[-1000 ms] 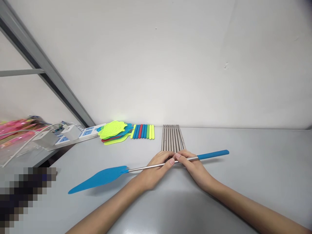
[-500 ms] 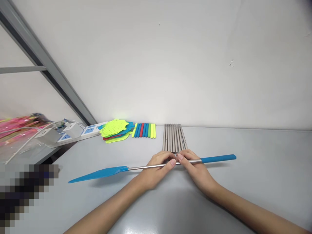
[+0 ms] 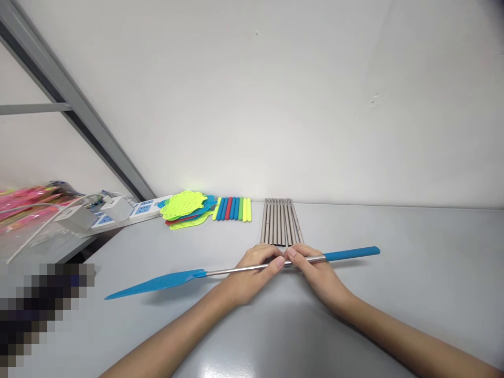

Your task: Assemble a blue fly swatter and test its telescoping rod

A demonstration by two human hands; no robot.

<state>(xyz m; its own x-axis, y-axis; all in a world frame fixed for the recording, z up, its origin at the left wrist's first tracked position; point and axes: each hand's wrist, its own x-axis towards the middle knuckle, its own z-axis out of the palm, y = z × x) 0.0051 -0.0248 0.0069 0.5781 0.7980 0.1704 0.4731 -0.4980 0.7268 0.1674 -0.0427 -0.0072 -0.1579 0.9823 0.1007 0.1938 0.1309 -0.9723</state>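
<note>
A fly swatter (image 3: 165,282) with a blue head, a metal telescopic rod and a blue grip lies crosswise in both my hands, just above the table. My left hand (image 3: 252,273) is closed around the thinner part of the rod, thumb on top. Close beside it, my right hand (image 3: 315,273) grips the thicker rod section near the blue handle sleeve (image 3: 352,253). The two thumbs nearly meet at the middle. The swatter head points left, seen almost edge-on. Beyond my fingers lies a row of metal rods (image 3: 279,223).
Loose swatter heads (image 3: 185,206) in yellow, blue and red are stacked at the back left. Next to them is a row of coloured grips (image 3: 232,209). A power strip (image 3: 145,210) with white chargers (image 3: 118,209) and pink items in plastic (image 3: 31,210) sit further left. A wall rises behind.
The swatter head's tip has shifted slightly left and down. Both hands keep their hold on the rod, almost unmoved.
</note>
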